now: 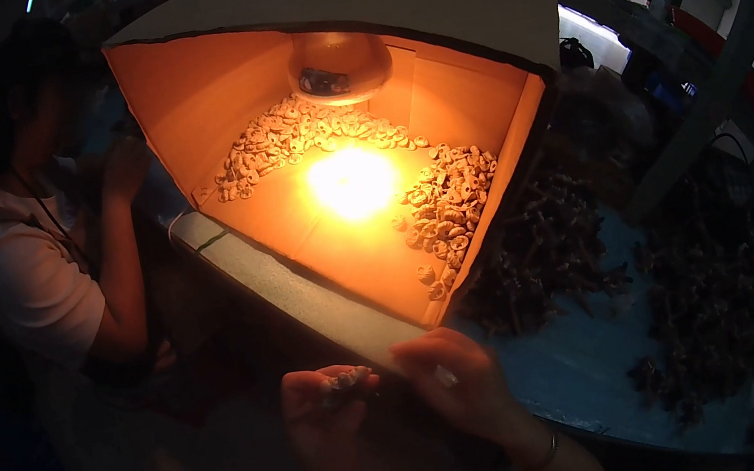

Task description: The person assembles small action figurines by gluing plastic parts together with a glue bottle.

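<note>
My left hand (315,426) is closed in a pinch around a small pale, lumpy piece (350,377) at the lower middle. Just right of it, my right hand (469,383) has its fingers curled. A whitish spot shows at those fingers, too dim to tell whether it is a held piece or a nail. Both hands are in front of the near edge of an open cardboard box (172,100). Inside the box, small rounded pieces, many with a hole or dent, lie in a back heap (280,142) and a right heap (459,186).
A dome-shaped lamp (342,65) hangs inside the box above a glaring bright patch. The box stands on a pale ledge (276,294). To the right, dark knobbly heaps (541,252) lie on a blue surface (563,374). Another person (39,265) is at the left, one hand raised.
</note>
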A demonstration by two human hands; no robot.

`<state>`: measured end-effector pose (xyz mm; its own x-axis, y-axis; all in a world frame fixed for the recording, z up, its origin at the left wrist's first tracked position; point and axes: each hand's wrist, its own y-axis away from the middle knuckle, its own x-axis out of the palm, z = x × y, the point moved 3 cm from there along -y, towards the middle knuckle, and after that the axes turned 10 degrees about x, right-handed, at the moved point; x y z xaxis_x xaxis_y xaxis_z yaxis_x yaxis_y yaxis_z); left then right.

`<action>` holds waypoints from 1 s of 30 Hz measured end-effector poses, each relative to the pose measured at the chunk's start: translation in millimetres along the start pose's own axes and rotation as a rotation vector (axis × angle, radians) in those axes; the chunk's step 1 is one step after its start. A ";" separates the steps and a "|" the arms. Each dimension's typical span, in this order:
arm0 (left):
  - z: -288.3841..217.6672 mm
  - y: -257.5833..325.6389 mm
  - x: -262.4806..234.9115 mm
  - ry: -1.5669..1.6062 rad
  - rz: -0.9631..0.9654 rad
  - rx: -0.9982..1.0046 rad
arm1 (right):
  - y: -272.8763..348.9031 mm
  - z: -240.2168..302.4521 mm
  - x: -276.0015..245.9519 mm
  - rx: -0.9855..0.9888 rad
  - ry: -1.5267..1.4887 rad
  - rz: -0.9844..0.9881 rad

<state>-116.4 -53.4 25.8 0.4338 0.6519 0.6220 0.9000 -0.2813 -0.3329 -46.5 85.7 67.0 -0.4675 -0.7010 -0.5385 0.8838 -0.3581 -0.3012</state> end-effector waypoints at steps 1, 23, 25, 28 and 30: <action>6.3 4.6 8.2 -0.007 0.065 -0.085 | 14.7 -5.1 -14.9 0.070 -0.093 -0.032; 65.6 79.9 129.3 0.355 0.668 -0.732 | 122.7 -23.7 -152.1 -0.167 0.038 -0.361; 66.1 80.5 129.6 0.365 0.663 -0.734 | 122.5 -22.7 -152.4 -0.194 0.105 -0.297; 67.7 82.0 130.7 0.425 0.646 -0.717 | 121.5 -23.6 -152.3 -0.223 0.107 -0.276; 70.0 83.5 129.5 0.405 0.658 -0.776 | 120.3 -26.9 -153.2 -0.239 0.112 -0.276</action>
<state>12.0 56.9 28.9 0.6933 -0.0279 0.7201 0.2071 -0.9494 -0.2362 131.0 166.7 92.1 -0.6982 -0.5220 -0.4899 0.7013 -0.3609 -0.6148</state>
